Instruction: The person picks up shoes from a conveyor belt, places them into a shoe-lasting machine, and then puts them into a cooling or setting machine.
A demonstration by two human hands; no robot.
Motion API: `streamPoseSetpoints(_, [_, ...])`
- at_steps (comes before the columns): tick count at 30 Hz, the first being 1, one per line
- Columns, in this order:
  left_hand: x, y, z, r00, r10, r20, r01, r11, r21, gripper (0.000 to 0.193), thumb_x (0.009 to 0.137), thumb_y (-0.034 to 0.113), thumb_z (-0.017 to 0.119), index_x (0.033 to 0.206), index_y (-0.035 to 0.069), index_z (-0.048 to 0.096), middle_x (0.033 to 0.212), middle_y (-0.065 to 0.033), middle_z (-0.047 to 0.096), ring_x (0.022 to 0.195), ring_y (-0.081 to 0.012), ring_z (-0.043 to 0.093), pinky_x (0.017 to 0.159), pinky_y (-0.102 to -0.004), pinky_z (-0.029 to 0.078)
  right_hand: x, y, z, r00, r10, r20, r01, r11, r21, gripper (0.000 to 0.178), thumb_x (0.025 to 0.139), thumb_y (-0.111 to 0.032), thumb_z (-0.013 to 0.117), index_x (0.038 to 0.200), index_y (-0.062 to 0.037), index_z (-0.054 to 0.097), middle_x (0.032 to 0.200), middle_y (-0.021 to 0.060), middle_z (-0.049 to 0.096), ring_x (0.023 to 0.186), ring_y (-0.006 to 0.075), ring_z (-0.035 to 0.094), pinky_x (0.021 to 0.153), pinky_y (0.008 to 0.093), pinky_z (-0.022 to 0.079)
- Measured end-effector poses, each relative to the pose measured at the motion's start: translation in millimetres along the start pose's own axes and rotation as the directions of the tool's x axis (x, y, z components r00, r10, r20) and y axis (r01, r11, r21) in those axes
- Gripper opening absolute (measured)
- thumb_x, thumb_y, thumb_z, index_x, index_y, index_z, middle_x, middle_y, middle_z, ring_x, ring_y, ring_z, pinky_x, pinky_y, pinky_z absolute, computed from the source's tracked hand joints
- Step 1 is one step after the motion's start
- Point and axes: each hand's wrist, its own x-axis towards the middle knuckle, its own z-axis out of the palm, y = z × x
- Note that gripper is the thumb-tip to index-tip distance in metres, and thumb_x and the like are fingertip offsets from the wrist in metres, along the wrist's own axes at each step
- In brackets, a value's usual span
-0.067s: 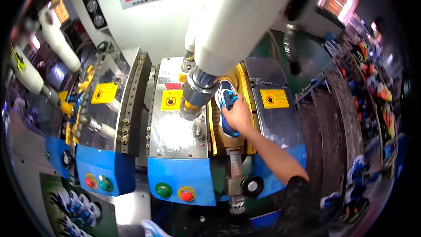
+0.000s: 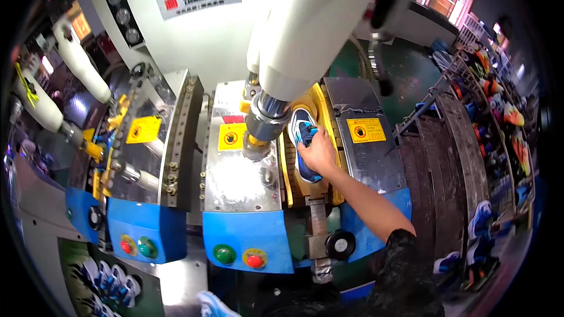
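My right hand (image 2: 317, 154) reaches in from the lower right, its fingers closed on the upper of a dark blue sneaker (image 2: 303, 126) with a white sole edge. The sneaker sits lengthwise in the yellow padded bed (image 2: 317, 98) of a press machine, toe toward the back. Just left of it hangs the metal press cylinder (image 2: 262, 122) under a thick white machine arm (image 2: 305, 35). At the lower edge, part of a white and light blue shoe (image 2: 215, 305) shows. My left hand is out of the picture.
Metal side plates (image 2: 238, 179) flank the bed. A blue front panel carries a green button (image 2: 224, 253) and a red button (image 2: 254, 259); a black knob (image 2: 340, 245) juts forward. Another press station (image 2: 141, 158) stands left. Shoe racks (image 2: 499, 135) line the right; several shoes (image 2: 111, 282) lie lower left.
The whole view has shifted slightly. My right hand stays on the sneaker, and more of the shoe at the lower edge shows.
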Motion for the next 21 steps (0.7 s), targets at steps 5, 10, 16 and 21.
streamPoseSetpoints(5, [41.9, 28.6, 48.1, 0.982, 0.031, 0.185, -0.055, 0.990, 0.128, 0.051, 0.092, 0.014, 0.062, 0.140, 0.006, 0.047, 0.131, -0.0134, 0.055, 0.110, -0.0254, 0.058, 0.092, -0.0362, 0.049, -30.2, -6.3, -10.1, 0.993, -0.075, -0.092, 0.074, 0.997, -0.022, 0.064, 0.085, -0.026, 0.063, 0.134, 0.0055, 0.039, 0.126, 0.0285, 0.053, 0.118, 0.0426, 0.052, 0.101, 0.0468, 0.043])
streamPoseSetpoints(10, [96.2, 12.5, 22.2, 0.959, -0.054, 0.278, 0.017, 0.991, 0.132, 0.051, 0.091, 0.016, 0.063, 0.138, 0.003, 0.048, 0.125, -0.0128, 0.060, 0.110, -0.0262, 0.060, 0.088, -0.0401, 0.053, -201.9, -120.0, -8.6, 0.840, -0.543, -0.017, 0.523, 0.800, 0.292, 0.058, 0.081, -0.021, 0.067, 0.129, 0.0061, 0.049, 0.127, 0.0280, 0.053, 0.122, 0.0425, 0.050, 0.105, 0.0463, 0.040])
streamPoseSetpoints(16, [92.5, 15.4, 12.6, 0.970, 0.042, 0.241, -0.080, 0.985, 0.151, 0.057, 0.091, 0.018, 0.062, 0.144, 0.010, 0.041, 0.132, -0.0095, 0.055, 0.115, -0.0267, 0.057, 0.092, -0.0387, 0.051, -255.8, -155.5, 92.2, 0.590, -0.783, 0.197, 0.777, 0.617, 0.124, 0.050, 0.087, -0.022, 0.060, 0.127, 0.0062, 0.047, 0.136, 0.0251, 0.047, 0.131, 0.0404, 0.042, 0.113, 0.0580, 0.024])
streamPoseSetpoints(21, [111.4, 2.1, -18.5, 0.856, 0.331, 0.398, -0.244, 0.936, -0.254, 0.058, 0.077, 0.009, 0.071, 0.131, -0.002, 0.052, 0.121, -0.0120, 0.061, 0.103, -0.0240, 0.063, 0.090, -0.0364, 0.052, -315.7, -180.4, 22.2, 0.662, -0.732, 0.164, 0.351, 0.496, 0.794, 0.030, 0.090, -0.009, 0.064, 0.118, 0.0003, 0.060, 0.116, 0.0163, 0.064, 0.111, 0.0288, 0.061, 0.097, 0.0355, 0.047])
